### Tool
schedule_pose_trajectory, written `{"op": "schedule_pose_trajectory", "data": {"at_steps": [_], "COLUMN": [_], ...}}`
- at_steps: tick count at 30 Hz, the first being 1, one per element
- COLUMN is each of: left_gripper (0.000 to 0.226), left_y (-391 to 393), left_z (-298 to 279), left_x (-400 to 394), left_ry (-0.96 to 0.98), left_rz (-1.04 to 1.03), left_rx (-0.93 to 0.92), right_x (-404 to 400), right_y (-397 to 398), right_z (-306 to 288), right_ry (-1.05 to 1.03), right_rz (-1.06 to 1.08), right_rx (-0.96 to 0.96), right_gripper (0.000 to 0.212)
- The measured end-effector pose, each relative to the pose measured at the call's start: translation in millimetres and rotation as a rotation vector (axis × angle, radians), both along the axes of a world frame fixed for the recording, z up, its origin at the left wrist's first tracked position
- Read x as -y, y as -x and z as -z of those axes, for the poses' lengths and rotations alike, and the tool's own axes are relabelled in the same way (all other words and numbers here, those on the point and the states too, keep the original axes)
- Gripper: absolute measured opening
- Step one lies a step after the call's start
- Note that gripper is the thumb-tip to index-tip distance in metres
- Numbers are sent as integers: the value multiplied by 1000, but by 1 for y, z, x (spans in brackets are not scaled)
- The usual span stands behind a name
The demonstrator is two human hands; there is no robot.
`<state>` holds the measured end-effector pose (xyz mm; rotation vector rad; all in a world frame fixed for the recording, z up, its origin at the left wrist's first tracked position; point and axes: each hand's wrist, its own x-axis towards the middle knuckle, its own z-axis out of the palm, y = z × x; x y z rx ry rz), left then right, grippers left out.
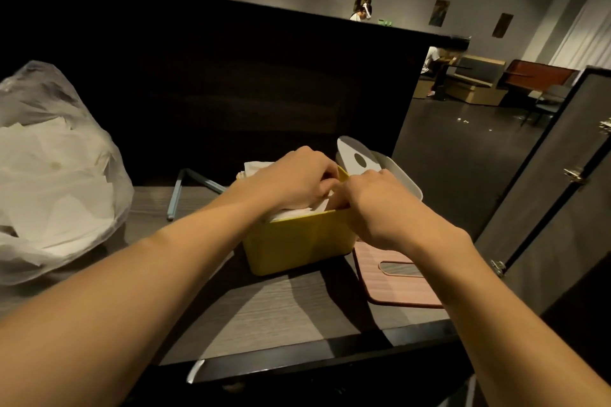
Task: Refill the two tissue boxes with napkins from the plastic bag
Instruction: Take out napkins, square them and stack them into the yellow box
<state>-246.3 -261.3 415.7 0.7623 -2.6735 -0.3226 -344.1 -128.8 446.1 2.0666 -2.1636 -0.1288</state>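
A yellow tissue box point(294, 243) stands open on the grey table, filled with white napkins point(291, 213). My left hand point(294, 175) lies on top of the napkins with its fingers curled down into them. My right hand point(370, 205) sits at the box's right rim, fingers curled into the napkins beside the left hand. Behind it stands a white tissue box point(401, 175) with its white lid point(357, 157) propped against it. A pink slotted lid point(393, 284) lies flat to the right of the yellow box. The clear plastic bag point(56, 168) of napkins sits at the left.
A pale blue stick-like object point(175, 195) lies on the table point(264, 307) behind the box. A dark partition wall rises right behind the table. A grey case with metal latches point(545, 192) stands at the right. People sit in the far background.
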Motion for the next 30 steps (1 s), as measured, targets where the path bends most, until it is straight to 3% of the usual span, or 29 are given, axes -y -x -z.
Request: {"op": "schedule_pose_trajectory", "data": {"at_steps": [6, 9, 15, 19, 22, 30], "left_gripper": [24, 27, 20, 26, 28, 26], "left_y": [2, 5, 3, -5, -12, -51], "left_z": [4, 10, -7, -26, -35, -33], "left_x": [10, 8, 3, 8, 8, 5], "left_ry": [99, 103, 79, -49, -42, 12], "left_rz": [74, 83, 44, 60, 75, -41], "left_rx": [264, 297, 175, 89, 26, -193], "right_x": [-5, -6, 2, 1, 0, -6], "right_y": [-4, -5, -9, -14, -16, -44], "right_z": [1, 3, -5, -14, -21, -31], "right_ry": [-71, -88, -58, 39, 123, 283], "right_rz": [53, 61, 62, 90, 131, 131], "right_rx": [-32, -10, 22, 107, 143, 219], "right_gripper": [42, 42, 46, 39, 28, 48]}}
